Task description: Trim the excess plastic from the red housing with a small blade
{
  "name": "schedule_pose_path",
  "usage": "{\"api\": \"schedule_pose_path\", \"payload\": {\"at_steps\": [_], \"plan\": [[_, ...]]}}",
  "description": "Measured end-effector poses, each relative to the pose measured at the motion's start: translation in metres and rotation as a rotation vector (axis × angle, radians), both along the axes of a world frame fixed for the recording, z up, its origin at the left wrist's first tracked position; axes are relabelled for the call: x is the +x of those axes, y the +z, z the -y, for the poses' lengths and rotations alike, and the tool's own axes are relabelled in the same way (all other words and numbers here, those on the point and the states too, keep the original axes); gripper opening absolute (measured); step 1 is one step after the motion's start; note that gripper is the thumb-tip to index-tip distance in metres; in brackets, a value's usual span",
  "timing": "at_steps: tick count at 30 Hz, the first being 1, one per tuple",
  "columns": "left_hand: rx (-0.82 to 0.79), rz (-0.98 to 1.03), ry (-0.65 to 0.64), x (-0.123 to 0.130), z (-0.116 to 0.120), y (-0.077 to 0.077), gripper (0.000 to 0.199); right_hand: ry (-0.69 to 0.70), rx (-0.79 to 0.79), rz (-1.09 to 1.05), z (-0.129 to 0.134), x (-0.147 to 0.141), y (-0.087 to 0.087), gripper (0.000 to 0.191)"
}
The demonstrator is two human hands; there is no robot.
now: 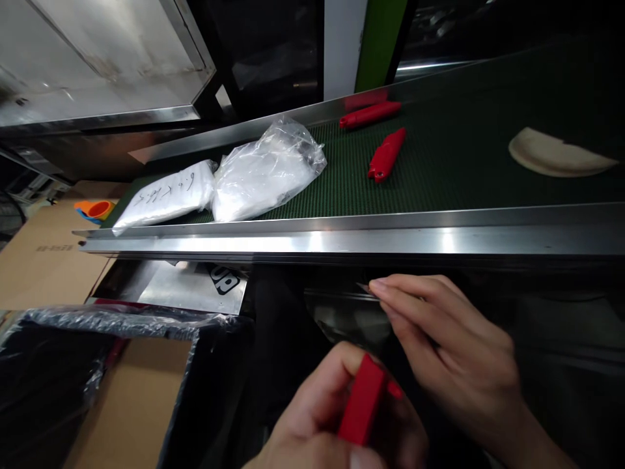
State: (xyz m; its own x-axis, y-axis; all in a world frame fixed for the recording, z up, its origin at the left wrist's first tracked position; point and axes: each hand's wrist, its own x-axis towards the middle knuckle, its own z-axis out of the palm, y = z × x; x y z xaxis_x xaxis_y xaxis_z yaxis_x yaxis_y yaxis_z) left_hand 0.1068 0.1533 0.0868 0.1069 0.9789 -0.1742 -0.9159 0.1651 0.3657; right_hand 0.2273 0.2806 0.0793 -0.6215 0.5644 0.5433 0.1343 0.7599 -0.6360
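My left hand (312,410) is closed around a red plastic piece (362,397), a blocky part that sticks up between thumb and fingers. Just to its right, my right hand (454,358) pinches a small thin pointed blade (363,286), with its tip pointing left; the rest of it is hidden by the fingers. Both hands are in front of the conveyor's metal edge, apart from each other. On the green belt (439,176) lie two long red plastic pieces, one (370,115) by the far rail and one (387,155) nearer.
A clear plastic bag (268,169) and a white packet with handwriting (168,195) lie on the belt's left. A beige half-round piece (556,155) sits at the right. The metal rail (390,240) borders the belt. A plastic-lined box (127,322) stands lower left, near cardboard (43,254).
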Motion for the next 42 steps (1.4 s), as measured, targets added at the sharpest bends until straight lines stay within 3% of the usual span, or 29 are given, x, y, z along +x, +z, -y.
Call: {"api": "schedule_pose_path", "payload": {"at_steps": [5, 13, 26, 29, 34, 42], "plan": [[-0.009, 0.013, 0.124, -0.002, -0.007, 0.003, 0.019, 0.057, -0.002, 0.021, 0.005, 0.007, 0.006, 0.038], [-0.030, 0.147, 0.098, 0.000, -0.006, 0.001, 0.020, 0.096, 0.141, 0.068, 0.005, 0.005, 0.008, 0.031], [-0.036, 0.158, 0.112, 0.003, -0.006, 0.002, 0.024, 0.100, 0.204, 0.082, 0.003, 0.006, 0.002, 0.037], [-0.049, 0.185, 0.105, 0.004, -0.006, -0.002, 0.025, 0.051, 0.244, 0.080, 0.000, 0.009, -0.001, 0.043], [-0.111, 0.195, 0.102, 0.004, 0.000, -0.010, 0.025, -0.143, 0.195, -0.047, -0.008, 0.010, -0.001, 0.061], [-0.110, 0.220, 0.084, -0.004, 0.001, -0.004, 0.031, 0.068, 0.172, 0.089, 0.004, 0.006, 0.000, 0.037]]}}
